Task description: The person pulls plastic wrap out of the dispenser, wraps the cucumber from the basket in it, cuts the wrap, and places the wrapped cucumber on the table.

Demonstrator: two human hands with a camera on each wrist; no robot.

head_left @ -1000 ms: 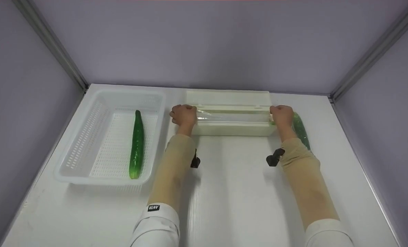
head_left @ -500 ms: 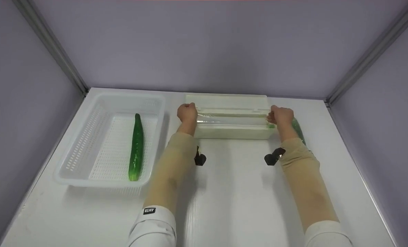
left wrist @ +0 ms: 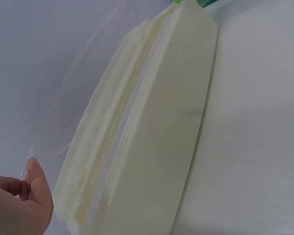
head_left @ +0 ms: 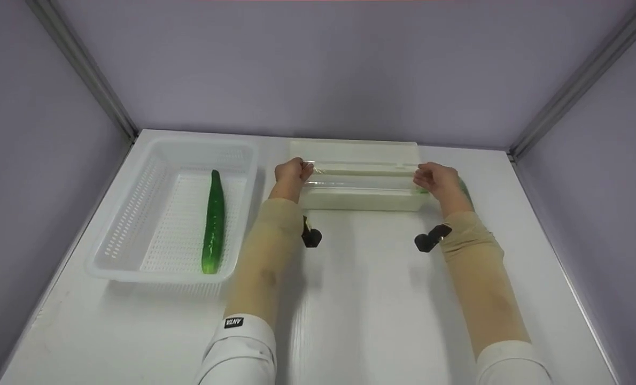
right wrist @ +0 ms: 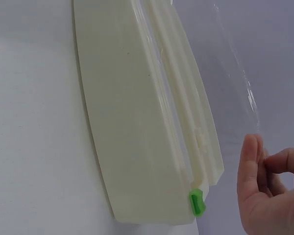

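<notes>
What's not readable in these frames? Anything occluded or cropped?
- Second cucumber: head view, mostly hidden behind right hand.
- Left hand: left wrist view, cut off by frame edge.
- Cling film far edge: too transparent to trace.
- Dispenser roll: hidden inside the box.

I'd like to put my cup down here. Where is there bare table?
The near table between the forearms is bare, also in front of the basket. It is crowded at the back, where both hands pinch film over the dispenser.
</notes>
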